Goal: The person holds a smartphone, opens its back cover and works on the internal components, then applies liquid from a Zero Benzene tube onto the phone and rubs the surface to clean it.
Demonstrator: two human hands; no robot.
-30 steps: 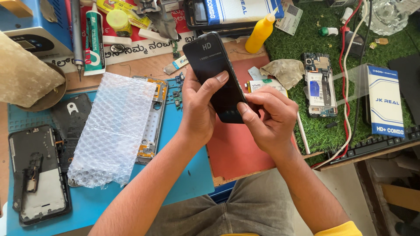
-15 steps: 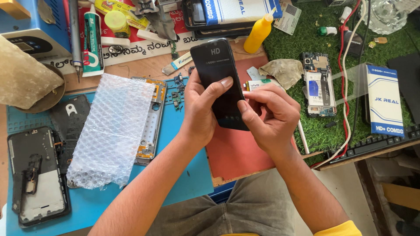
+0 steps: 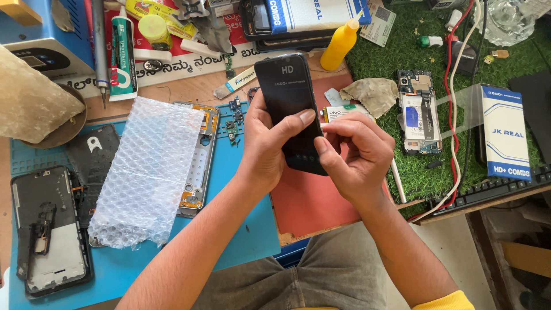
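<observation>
- The worktop (image 3: pixel 189 86) carries a blue mat (image 3: pixel 241 229) with a sheet of bubble wrap (image 3: pixel 146 172) lying on it, over an opened phone frame (image 3: pixel 198 155).
- A black phone display panel (image 3: pixel 293 103) is held up above the mat's right edge.
- The left hand (image 3: pixel 270 146) grips the panel, thumb across its face.
- The right hand (image 3: pixel 353 152) pinches narrowly at the panel's lower right edge.
- A yellow squeeze bottle (image 3: pixel 340 45) stands behind.

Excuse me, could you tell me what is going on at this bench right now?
A person holds a black phone screen panel up over the red mat. The left hand grips it from the side, thumb across its face, while the right hand pinches at its lower edge. A sheet of bubble wrap lies on the blue mat, over an opened phone frame.
</observation>
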